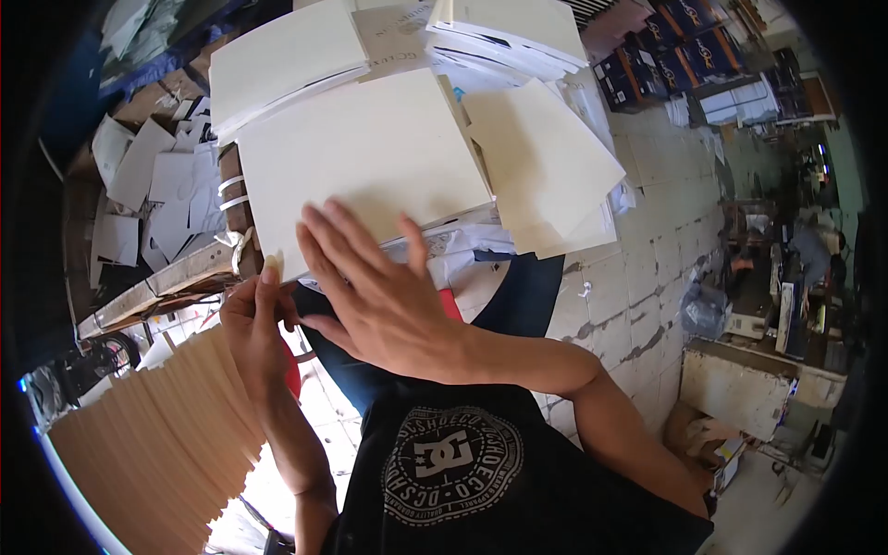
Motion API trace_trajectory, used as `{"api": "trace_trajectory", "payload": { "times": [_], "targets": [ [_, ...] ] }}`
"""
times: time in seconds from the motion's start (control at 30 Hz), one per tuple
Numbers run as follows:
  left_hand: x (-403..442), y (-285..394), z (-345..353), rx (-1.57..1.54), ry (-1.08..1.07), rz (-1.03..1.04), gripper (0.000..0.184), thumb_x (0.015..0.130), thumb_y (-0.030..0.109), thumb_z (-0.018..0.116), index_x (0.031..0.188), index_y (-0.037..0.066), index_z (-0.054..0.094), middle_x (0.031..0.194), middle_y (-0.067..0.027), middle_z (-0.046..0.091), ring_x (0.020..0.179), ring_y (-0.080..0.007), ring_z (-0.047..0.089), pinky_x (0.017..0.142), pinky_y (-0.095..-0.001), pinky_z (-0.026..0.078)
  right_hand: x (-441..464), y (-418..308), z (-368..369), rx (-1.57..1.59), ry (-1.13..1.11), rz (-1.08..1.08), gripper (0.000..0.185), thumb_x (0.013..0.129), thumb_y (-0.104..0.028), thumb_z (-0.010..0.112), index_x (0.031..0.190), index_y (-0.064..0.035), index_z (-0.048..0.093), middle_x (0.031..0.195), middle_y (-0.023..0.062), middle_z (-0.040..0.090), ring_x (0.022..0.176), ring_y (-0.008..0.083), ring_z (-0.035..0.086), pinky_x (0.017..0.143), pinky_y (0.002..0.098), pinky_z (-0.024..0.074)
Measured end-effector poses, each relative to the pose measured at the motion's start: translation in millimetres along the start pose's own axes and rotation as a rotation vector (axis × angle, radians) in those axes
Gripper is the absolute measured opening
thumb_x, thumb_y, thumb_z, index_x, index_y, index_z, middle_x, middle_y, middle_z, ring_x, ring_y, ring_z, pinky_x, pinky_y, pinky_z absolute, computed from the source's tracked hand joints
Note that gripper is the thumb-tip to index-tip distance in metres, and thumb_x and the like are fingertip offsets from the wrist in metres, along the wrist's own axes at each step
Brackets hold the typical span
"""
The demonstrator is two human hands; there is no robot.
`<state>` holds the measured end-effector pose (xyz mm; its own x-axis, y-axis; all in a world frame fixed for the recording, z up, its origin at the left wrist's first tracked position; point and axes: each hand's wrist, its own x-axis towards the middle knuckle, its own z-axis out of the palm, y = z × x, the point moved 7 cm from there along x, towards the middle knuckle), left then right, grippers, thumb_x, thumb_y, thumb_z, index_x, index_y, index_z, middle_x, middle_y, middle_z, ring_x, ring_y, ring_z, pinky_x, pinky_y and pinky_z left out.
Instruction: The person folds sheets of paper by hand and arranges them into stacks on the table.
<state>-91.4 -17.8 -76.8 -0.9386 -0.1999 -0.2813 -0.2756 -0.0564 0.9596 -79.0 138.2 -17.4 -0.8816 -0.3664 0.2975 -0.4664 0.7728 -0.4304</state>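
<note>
A large cream sheet of paper or card (370, 139) lies flat on the work table in front of me. My left hand (261, 310) pinches its near left corner, thumb on top and fingers curled beneath. Over the sheet's near edge, my right hand (375, 287) is spread with fingers apart; the fingertips rest on or just above the surface. To the right, a few more cream sheets (546, 166) lie askew and overlap the table edge. Behind the large sheet stands a cream stack (287, 65), with another stack of sheets (509, 32) beside it.
Paper offcuts (171, 194) fill a wooden bin at the left. Below it rises a tall stack of tan boards (157, 444). Dark blue boxes (675, 51) are piled at the upper right, above a tiled floor (638, 268). A person (812, 254) is in the far right background.
</note>
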Motion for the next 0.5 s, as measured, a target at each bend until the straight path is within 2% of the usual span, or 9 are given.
{"api": "trace_trajectory", "payload": {
  "times": [0.07,0.13,0.17,0.27,0.33,0.43,0.5],
  "targets": [
    [0.7,-2.8,-3.2,-0.01,0.016,-0.008,0.038,0.092,0.031,0.066,0.075,-0.002,0.064,0.055,-0.0027,0.052,0.047,-0.0087,0.048,0.044,-0.022,0.034,-10.0,14.6,10.6,0.005,-0.043,-0.027,0.08,0.079,-0.037,0.072,0.143,-0.0023,0.037,0.153,0.0118,0.031,0.142,0.0235,0.029,0.102,0.0651,0.016],
    [1.6,-3.5,-5.6,-0.001,-0.006,0.004,0.037,0.093,0.03,0.065,0.075,-0.003,0.064,0.054,-0.0023,0.052,0.046,-0.0086,0.047,0.043,-0.0218,0.034,-28.9,45.8,-7.6,-0.297,0.001,-0.006,0.077,0.084,-0.049,0.063,0.142,-0.0039,0.041,0.151,0.0101,0.036,0.14,0.022,0.032,0.103,0.0682,0.0107],
    [0.3,-2.1,-4.7,0.002,0.005,-0.007,0.037,0.093,0.029,0.065,0.075,-0.003,0.064,0.054,-0.0023,0.052,0.045,-0.0085,0.047,0.043,-0.0217,0.033,-39.8,68.0,-19.0,-0.365,0.041,0.018,0.081,0.084,-0.055,0.061,0.145,-0.0061,0.038,0.15,0.0095,0.039,0.139,0.0205,0.036,0.104,0.0675,0.0072],
    [0.0,4.8,0.2,0.011,0.006,-0.014,0.039,0.093,0.03,0.064,0.072,-0.003,0.064,0.051,-0.0021,0.051,0.044,-0.0075,0.046,0.042,-0.0215,0.033,-54.5,112.3,-53.1,-0.346,-0.021,0.135,0.093,0.079,-0.066,0.061,0.147,-0.0079,0.035,0.152,0.0091,0.037,0.139,0.0194,0.036,0.107,0.0603,-0.0075],
    [1.2,9.2,-0.7,0.01,0.004,-0.005,0.041,0.094,0.031,0.063,0.071,-0.002,0.064,0.05,-0.0019,0.051,0.042,-0.0071,0.046,0.042,-0.0213,0.033,-45.2,107.6,-69.7,-0.383,-0.014,0.118,0.097,0.076,-0.068,0.062,0.147,-0.0087,0.035,0.15,0.0095,0.039,0.139,0.0205,0.036,0.107,0.0622,-0.0062],
    [-15.7,23.4,3.1,-0.043,-0.024,0.005,0.041,0.093,0.032,0.064,0.068,0.0,0.063,0.049,-0.0018,0.053,0.04,-0.007,0.047,0.04,-0.0209,0.033,-9.7,65.5,-82.3,-0.26,0.073,0.011,0.09,0.073,-0.046,0.077,0.145,-0.0065,0.039,0.149,0.0112,0.041,0.141,0.022,0.033,0.111,0.0583,0.0008],
    [-29.3,30.9,7.2,-0.145,-0.016,0.024,0.04,0.093,0.032,0.065,0.067,0.002,0.063,0.05,-0.002,0.054,0.04,-0.0072,0.047,0.04,-0.0209,0.034,11.8,45.7,-68.4,-0.306,-0.08,-0.196,0.081,0.072,-0.031,0.077,0.141,-0.007,0.044,0.142,0.013,0.048,0.137,0.0227,0.039,0.112,0.0552,0.0127]
  ]
}}
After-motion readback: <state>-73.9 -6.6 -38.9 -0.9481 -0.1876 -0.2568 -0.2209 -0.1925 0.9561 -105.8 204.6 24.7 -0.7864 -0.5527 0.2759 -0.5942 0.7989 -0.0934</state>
